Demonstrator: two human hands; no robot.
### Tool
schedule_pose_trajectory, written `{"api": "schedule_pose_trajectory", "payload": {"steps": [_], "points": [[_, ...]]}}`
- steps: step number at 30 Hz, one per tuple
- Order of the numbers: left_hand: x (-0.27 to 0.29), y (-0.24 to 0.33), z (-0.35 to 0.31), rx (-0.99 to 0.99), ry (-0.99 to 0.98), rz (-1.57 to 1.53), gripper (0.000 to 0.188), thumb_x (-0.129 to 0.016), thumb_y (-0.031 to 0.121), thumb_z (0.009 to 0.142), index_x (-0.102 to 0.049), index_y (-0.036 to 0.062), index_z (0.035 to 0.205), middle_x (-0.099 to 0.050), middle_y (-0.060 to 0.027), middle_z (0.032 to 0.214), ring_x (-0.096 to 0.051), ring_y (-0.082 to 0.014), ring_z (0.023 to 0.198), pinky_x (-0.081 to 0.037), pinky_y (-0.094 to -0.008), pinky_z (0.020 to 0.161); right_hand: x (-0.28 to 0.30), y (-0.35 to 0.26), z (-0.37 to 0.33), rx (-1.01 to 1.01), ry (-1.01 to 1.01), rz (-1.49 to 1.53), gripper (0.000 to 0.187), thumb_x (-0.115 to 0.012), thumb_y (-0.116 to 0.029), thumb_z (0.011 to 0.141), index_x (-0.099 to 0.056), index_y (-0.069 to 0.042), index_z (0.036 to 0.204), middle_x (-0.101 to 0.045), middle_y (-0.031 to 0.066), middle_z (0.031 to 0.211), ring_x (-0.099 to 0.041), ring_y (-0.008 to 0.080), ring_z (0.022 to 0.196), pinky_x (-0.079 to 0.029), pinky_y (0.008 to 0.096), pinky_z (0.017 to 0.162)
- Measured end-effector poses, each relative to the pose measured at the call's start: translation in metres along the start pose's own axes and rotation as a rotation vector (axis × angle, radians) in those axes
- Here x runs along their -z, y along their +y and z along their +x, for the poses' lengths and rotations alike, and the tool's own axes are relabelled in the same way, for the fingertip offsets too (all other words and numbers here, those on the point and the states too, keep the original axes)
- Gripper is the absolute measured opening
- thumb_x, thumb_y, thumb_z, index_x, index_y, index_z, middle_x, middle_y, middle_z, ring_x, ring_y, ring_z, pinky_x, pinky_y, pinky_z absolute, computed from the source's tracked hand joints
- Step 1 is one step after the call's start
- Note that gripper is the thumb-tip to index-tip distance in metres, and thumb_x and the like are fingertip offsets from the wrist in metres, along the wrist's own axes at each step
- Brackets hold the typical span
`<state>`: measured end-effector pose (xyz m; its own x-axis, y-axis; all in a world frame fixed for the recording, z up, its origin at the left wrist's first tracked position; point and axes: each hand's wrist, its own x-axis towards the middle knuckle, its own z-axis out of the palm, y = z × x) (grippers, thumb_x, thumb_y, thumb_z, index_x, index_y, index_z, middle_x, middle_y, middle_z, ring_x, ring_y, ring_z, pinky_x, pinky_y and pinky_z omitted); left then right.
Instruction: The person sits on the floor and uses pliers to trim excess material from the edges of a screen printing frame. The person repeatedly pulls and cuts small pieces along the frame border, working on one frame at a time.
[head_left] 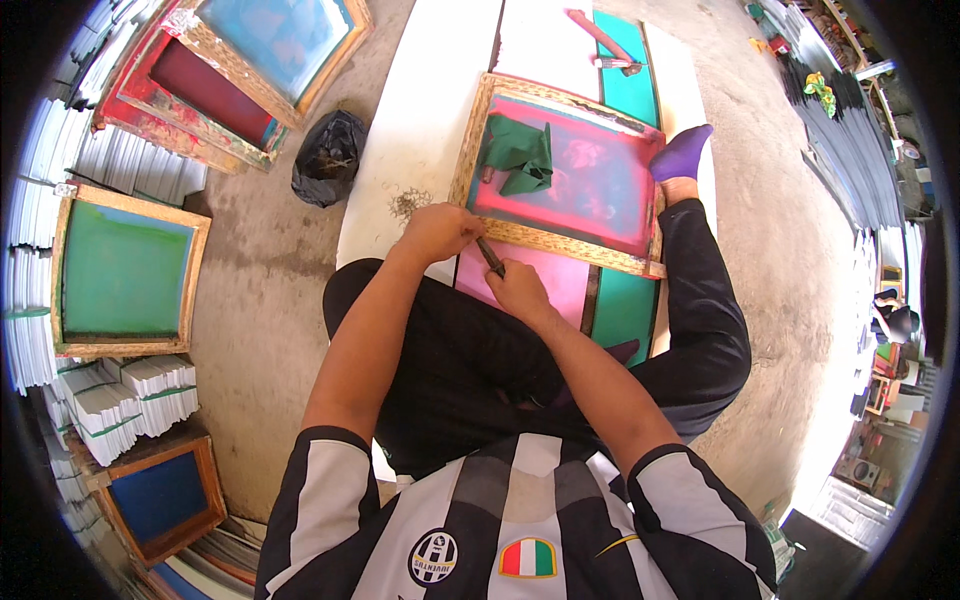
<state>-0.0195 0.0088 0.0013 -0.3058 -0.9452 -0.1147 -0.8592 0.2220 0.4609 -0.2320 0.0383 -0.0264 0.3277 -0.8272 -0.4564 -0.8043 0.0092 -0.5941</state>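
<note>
A wood-framed printing screen (560,240) with a pink and blue-grey mesh lies on the long white board. My left hand (440,234) is closed at the screen's near left corner, its fingertips pinched together; what they hold is hidden. In my right hand (522,288), just below the near rail, is a slim dark stick-like tool (490,257), slanting up toward my left fingertips. A crumpled dark green sheet (520,153) rests on the mesh. My foot in a purple sock (683,153) touches the frame's right side.
A hammer (608,42) lies beyond the screen on a teal strip (625,85). Left of the board (410,150) stands a black plastic bag (330,157). More framed screens (128,270) and bundled white sheets (130,395) line the left side. Grey sheets (850,160) are stacked at right.
</note>
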Motion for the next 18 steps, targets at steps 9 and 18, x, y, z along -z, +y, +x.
{"api": "schedule_pose_trajectory", "payload": {"steps": [9, 18], "points": [[0.001, -0.003, 0.005, -0.054, -0.033, 0.066, 0.015, -0.069, 0.027, 0.087, -0.081, 0.0234, 0.095, -0.076, -0.0048, 0.095, -0.072, -0.0295, 0.092, -0.058, -0.0448, 0.079, 0.004, 0.02, 0.009, -0.044, -0.411, 0.559, 0.025, -0.066, -0.025, 0.094, -0.062, 0.0, 0.099, -0.069, 0.0125, 0.079, -0.07, 0.0238, 0.069, -0.056, 0.0378, 0.061], [0.01, -0.037, 0.003, 0.646, 0.014, 0.024, 0.015, -0.072, 0.025, 0.086, -0.082, 0.0175, 0.094, -0.076, -0.0139, 0.096, -0.074, -0.0329, 0.092, -0.058, -0.0447, 0.082, 0.039, 0.012, 0.024, -0.311, -0.518, 0.629, 0.032, -0.064, -0.022, 0.098, -0.053, 0.0, 0.12, -0.068, 0.0176, 0.093, -0.072, 0.0261, 0.075, -0.061, 0.04, 0.064]]}}
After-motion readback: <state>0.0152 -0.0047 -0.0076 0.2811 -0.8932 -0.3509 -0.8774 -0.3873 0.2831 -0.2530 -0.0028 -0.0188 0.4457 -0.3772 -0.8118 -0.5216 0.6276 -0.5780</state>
